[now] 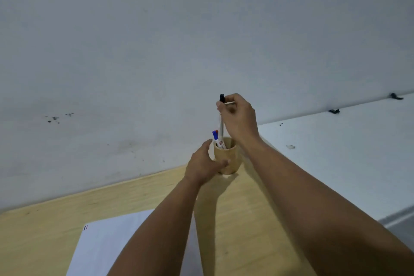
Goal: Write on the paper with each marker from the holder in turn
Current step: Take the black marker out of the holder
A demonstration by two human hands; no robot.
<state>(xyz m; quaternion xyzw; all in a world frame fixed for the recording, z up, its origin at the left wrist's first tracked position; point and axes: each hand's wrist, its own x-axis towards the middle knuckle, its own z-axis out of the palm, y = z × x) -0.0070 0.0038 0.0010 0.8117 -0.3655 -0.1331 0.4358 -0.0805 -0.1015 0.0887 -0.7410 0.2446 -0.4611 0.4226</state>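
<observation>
A black-capped marker [221,119] stands upright, its lower end inside the wooden holder [227,159], pinched near the cap by the right hand [238,116]. The left hand [205,164] wraps the holder's side. Two more markers [216,140] sit inside. Paper [112,246] lies nearer on the light wooden table [44,231], which meets a scuffed white wall [156,40].

A pale wooden table [246,219] meets a scuffed white wall [156,51].
</observation>
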